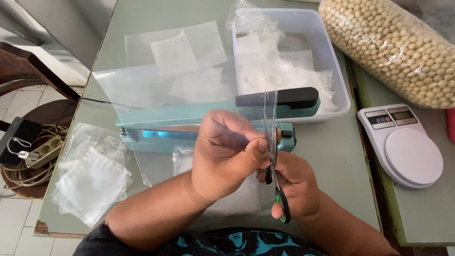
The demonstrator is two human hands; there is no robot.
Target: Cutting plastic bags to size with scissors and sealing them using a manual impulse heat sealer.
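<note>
Pinching a narrow clear plastic strip [271,118] between thumb and curled fingers, the left hand [227,151] holds it upright at the centre of the frame, in front of the sealer. The strip is thin, see-through and glossy, rising from the fingertips toward the tub. Just below and right of it, the right hand [296,182] is closed around one pair of scissors [277,185], whose black and green handles point to the bottom edge while the blades meet the strip.

One teal heat sealer [189,125] with a black handle lies across the middle of the green table [341,156]. One clear plastic tub [327,61] of small bags sits at upper centre. Two loose heaps of clear bags show: one stack [92,182] at lower left, one spread of flat sheets [175,66] at upper left. One big bag of pale beans [393,47] fills the upper right corner, and one white kitchen scale [403,142] stands at the right edge. One power strip [40,149] with coiled cable rests at far left.
</note>
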